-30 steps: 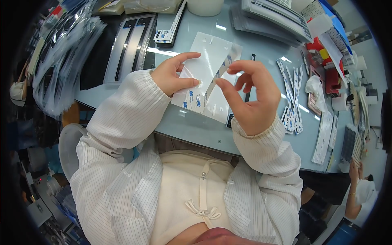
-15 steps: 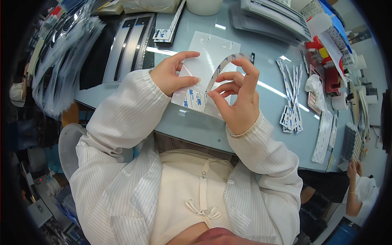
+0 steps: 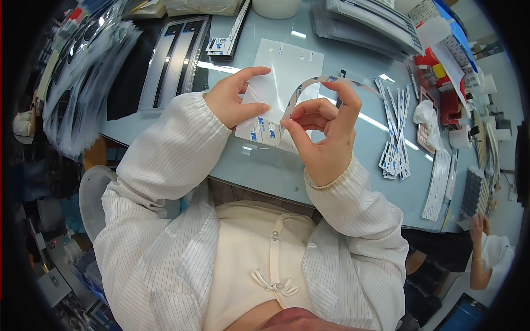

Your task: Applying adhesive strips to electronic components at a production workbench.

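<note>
A white sheet (image 3: 295, 58) lies on the bench in front of me, with a blue-printed adhesive piece (image 3: 265, 131) at its near edge. My left hand (image 3: 234, 99) lies at the sheet's left side, thumb and forefinger spread apart; its other fingers are mostly hidden. Between thumb and fingertips, my right hand (image 3: 326, 129) pinches the end of a thin strip of tape (image 3: 301, 88) with blue print. The strip arches up from the pinch and bends over behind the hand to the right. Whether its pinched end touches the sheet is hard to tell.
Several printed strips (image 3: 395, 132) are piled at the right. Clear-wrapped panels (image 3: 174, 63) and plastic sleeves (image 3: 91, 88) lie at the left. A stack of panels (image 3: 364, 27) stands far right, near a red holder (image 3: 450, 107). Another person's hands (image 3: 479, 226) show at the right edge.
My right hand has shifted slightly right, and the strip's arch has widened, its far part now reaching further right. The sheet has turned slightly. My left hand has barely moved.
</note>
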`<state>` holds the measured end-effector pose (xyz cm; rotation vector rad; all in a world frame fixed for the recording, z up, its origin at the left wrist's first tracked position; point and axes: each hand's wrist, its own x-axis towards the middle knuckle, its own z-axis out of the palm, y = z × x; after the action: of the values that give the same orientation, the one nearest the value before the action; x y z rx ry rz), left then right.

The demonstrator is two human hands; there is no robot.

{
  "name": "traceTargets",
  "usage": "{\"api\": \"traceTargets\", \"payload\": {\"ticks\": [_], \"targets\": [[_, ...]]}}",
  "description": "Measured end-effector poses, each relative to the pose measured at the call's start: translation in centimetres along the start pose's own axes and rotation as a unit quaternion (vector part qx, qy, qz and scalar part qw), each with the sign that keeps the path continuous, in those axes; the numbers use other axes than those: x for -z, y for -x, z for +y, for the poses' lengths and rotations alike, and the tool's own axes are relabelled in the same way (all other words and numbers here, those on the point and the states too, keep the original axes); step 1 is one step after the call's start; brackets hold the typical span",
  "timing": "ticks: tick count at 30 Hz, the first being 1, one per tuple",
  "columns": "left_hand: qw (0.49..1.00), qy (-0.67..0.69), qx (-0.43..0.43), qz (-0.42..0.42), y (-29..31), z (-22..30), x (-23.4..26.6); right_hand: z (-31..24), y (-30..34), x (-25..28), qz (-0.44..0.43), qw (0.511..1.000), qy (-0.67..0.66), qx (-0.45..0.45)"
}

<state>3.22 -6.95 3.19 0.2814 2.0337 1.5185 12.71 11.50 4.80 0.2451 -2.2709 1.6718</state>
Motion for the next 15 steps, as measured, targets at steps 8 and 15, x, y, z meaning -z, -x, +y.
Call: {"api": "traceTargets", "payload": {"ticks": [8, 15], "targets": [[0.996, -0.078, -0.054, -0.004, -0.6, -1.7, 0.4, -0.6, -0.1, 1.2, 0.032, 0.995, 0.03, 0.087], [0.982, -0.152, -0.078, 0.079, -0.1, -1.4, 2.0, -0.3, 1.0, 5.6, 0.048, 0.999, -0.014, 0.017]]}}
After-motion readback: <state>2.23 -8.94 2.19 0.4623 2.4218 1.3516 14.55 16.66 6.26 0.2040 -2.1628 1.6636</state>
